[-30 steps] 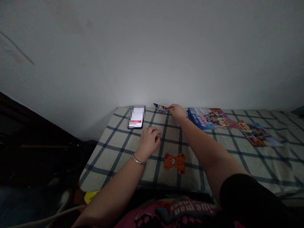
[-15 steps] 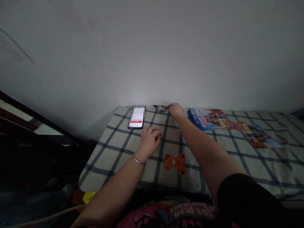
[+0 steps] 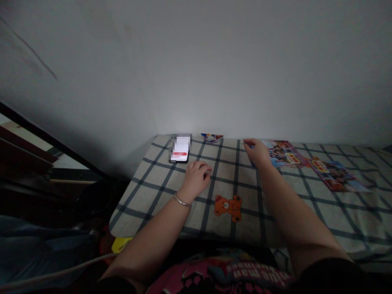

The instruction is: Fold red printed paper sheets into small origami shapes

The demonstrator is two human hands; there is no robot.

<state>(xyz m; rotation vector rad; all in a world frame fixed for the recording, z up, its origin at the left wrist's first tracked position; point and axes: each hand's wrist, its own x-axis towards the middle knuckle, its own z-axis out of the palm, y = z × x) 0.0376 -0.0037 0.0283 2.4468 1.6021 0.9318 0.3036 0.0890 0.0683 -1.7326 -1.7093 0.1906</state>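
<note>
My left hand (image 3: 197, 177) rests on the checked tablecloth, its fingers loosely curled and apart, with nothing visible in them. It lies just below a lit phone (image 3: 181, 148). My right hand (image 3: 259, 154) is over the left end of a stack of colourful printed sheets (image 3: 280, 152), covering part of it. Its fingers point left, a gap shows between them and the thumb, and no sheet is seen in its grip. A small folded paper (image 3: 212, 137) with a colourful print lies against the wall, between the phone and my right hand.
Another printed sheet (image 3: 333, 173) lies to the right of the stack. The table with its checked cloth (image 3: 147, 196) meets a pale wall (image 3: 208, 73). A bear picture (image 3: 229, 207) is on the cloth near the front. A cable (image 3: 70, 267) runs at lower left.
My right hand has let go of the folded paper and moved right to the stack of sheets. The paper stays by the wall. My left hand keeps its place; the view has shifted slightly.
</note>
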